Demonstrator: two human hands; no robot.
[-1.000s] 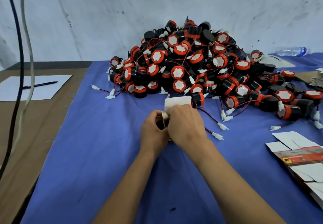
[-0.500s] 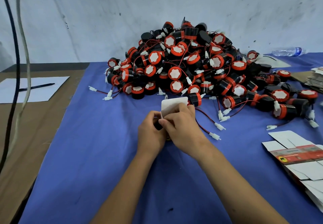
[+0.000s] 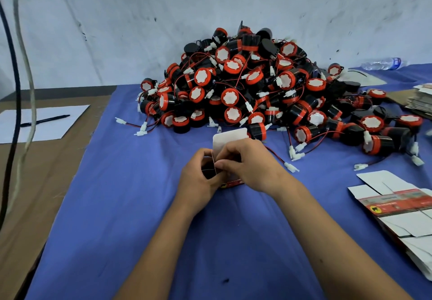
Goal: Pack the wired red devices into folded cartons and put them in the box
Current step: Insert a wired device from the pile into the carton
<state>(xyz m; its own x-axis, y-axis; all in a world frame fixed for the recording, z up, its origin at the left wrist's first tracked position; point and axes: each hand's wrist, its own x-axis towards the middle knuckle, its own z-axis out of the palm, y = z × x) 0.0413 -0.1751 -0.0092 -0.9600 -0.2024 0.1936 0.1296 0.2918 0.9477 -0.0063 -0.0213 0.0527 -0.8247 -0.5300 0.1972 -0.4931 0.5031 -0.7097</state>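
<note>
i see my left hand (image 3: 198, 178) curled round a small carton (image 3: 230, 140) on the blue cloth of the bench (image 3: 117, 206), white rounded flap upright; my right hand (image 3: 247, 164) pinches its edge, thumb lower than half a second ago. behind, the heap of round red-and-black devices (image 3: 257, 89); flat glossy cartons (image 3: 397, 208) lie right

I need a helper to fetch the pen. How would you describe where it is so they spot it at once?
Look left of the blue cloth to the bare brown tabletop. A white sheet of paper lies there, and the slim black pen rests on it. It is the only thing on that sheet, apart from the pile of red and black wired devices.
</note>
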